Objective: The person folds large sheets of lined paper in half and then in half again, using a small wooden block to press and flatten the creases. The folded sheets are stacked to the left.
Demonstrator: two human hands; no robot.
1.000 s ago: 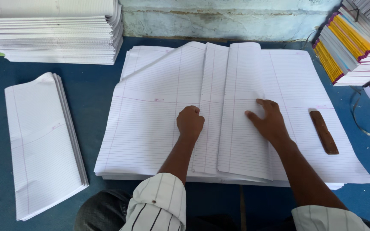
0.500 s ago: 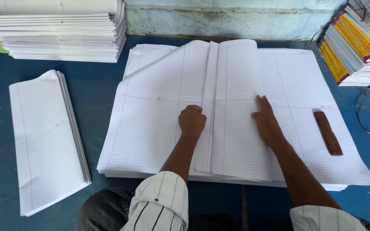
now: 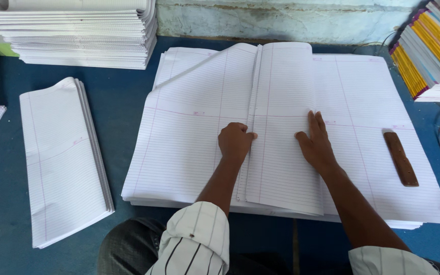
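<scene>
Nearest the camera, 2 striped cuffs [image 3: 194,239] frame the forearms that reach out over a blue table [image 3: 128,107]. The left hand [image 3: 235,142] is curled into a loose fist, knuckles down on the ruled paper, its thumb pointing right and touching the edge of the folded flap [image 3: 283,127]; it grips nothing. The right hand [image 3: 315,145] lies flat with fingers [image 3: 315,122] straight and together, palm pressing the right side of that flap. The flap is a few sheets turned over from the right, lying down the middle of the big sheet pile [image 3: 189,147], which spreads flat across the table in front of the person; a top-left corner of the pile curls up. On the pile's right part, just beside the right hand but apart from it, lies a brown wooden stick [image 3: 400,158]. To the left, well apart, sits a folded bundle [image 3: 62,158] of the same ruled paper. At the far left stands a tall stack of sheets [image 3: 77,30], and at the far right a leaning stack of notebooks [image 3: 434,56] with yellow and purple spines, against a pale wall [image 3: 281,20].
</scene>
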